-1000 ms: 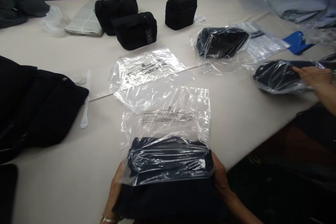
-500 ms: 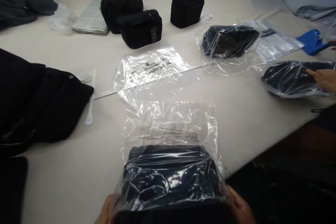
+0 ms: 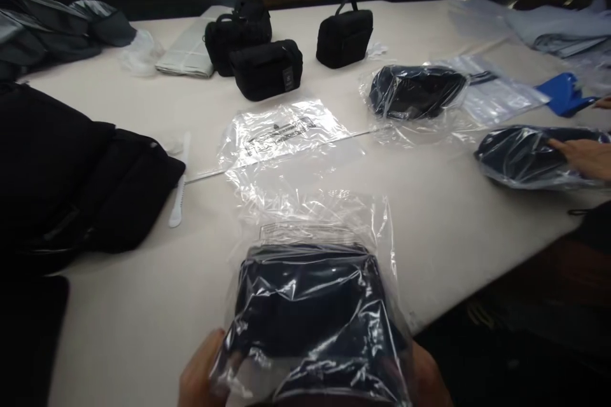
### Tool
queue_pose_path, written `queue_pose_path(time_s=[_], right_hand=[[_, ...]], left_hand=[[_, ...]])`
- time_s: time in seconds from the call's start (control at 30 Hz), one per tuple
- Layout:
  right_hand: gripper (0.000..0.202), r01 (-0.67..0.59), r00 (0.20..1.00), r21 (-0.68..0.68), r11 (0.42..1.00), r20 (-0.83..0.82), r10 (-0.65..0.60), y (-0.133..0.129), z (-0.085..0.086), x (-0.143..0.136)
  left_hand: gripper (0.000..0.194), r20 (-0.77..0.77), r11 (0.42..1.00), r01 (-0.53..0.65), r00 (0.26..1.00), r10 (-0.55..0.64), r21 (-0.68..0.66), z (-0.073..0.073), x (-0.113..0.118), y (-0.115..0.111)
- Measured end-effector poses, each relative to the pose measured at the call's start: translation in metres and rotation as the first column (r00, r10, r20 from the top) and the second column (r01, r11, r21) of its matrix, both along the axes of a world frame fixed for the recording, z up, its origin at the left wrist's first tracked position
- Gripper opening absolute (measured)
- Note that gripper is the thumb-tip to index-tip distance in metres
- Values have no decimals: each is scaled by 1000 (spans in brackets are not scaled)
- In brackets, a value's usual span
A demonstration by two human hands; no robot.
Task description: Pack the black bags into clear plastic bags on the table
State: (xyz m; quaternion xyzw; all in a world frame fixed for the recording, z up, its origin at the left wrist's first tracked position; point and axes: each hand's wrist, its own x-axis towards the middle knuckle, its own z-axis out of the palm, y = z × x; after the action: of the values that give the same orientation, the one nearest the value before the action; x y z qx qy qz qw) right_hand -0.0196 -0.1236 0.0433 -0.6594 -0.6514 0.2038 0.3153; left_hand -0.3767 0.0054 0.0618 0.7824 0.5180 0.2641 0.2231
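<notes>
In front of me a dark bag [image 3: 305, 305] lies inside a clear plastic bag [image 3: 384, 222], whose far end stretches out flat past it. My left hand [image 3: 203, 369] is closed on the left side of the wrapped bag, some fingers showing through the film. On the opposite side my right hand [image 3: 427, 375] grips it too, its fingers partly hidden by the plastic and the lower frame edge. Just beyond lies an unfilled printed plastic bag [image 3: 286, 130], flat on the table.
Black cases [image 3: 270, 70] stand at the back of the white table [image 3: 443, 222]. Large black bags [image 3: 90, 178] lie left, beside a white plastic strip [image 3: 179, 197]. At right, a co-worker's hand [image 3: 585, 156] touches a wrapped bag [image 3: 515, 152]; a blue scoop-like item [image 3: 561, 92] lies behind.
The dark bag sits farther inside the plastic bag, and the plastic now reaches down over its near side. Both hands have moved slightly up with it. The view has tilted up a little.
</notes>
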Motion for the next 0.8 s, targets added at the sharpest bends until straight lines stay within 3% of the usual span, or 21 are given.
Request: queue_pose_path(time_s=[0.07,0.13,0.2,0.27,0.33,0.37,0.4,0.47,0.5,0.53,0.6,0.73,0.8], right_hand=[[36,64,993,79,995,90,-71,15,-12,2],[35,222,965,21,975,135,-223,23,-20,7],[32,384,915,-37,923,147,-375,21,-18,13],[31,452,884,3,892,132,-449,11,-6,14],[17,306,943,51,951,116,-310,3,11,3],[10,127,985,32,991,111,-130,5,20,-6],[7,-91,991,6,996,100,90,12,28,-18],[14,-482,871,-27,876,91,482,40,40,-46],[21,-546,832,33,837,138,537,60,44,-59],[27,-586,802,91,805,207,560,80,47,-70],[37,-586,781,142,798,361,509,119,51,-84],[49,-409,802,204,889,546,244,167,62,-77],[63,-301,806,206,931,577,133,180,69,-65]], left_hand=[[27,22,992,-25,999,22,126,0,19,28],[34,56,988,-123,991,117,99,0,37,49],[37,96,957,-277,954,285,-90,-2,48,55],[36,121,839,-420,866,484,-346,-9,48,51],[38,125,700,-474,775,620,-535,-18,42,42],[42,134,662,-471,748,650,-583,-22,39,39],[48,155,651,-452,738,657,-610,-26,37,36],[56,214,684,-357,770,602,-636,-31,37,36],[55,241,700,-297,792,560,-649,-32,38,38],[51,261,709,-235,816,516,-665,-32,39,41],[43,280,706,-122,861,424,-697,-27,35,49],[37,278,687,-6,912,302,-726,-11,0,66],[39,245,707,-47,920,306,-705,-5,-23,69]])
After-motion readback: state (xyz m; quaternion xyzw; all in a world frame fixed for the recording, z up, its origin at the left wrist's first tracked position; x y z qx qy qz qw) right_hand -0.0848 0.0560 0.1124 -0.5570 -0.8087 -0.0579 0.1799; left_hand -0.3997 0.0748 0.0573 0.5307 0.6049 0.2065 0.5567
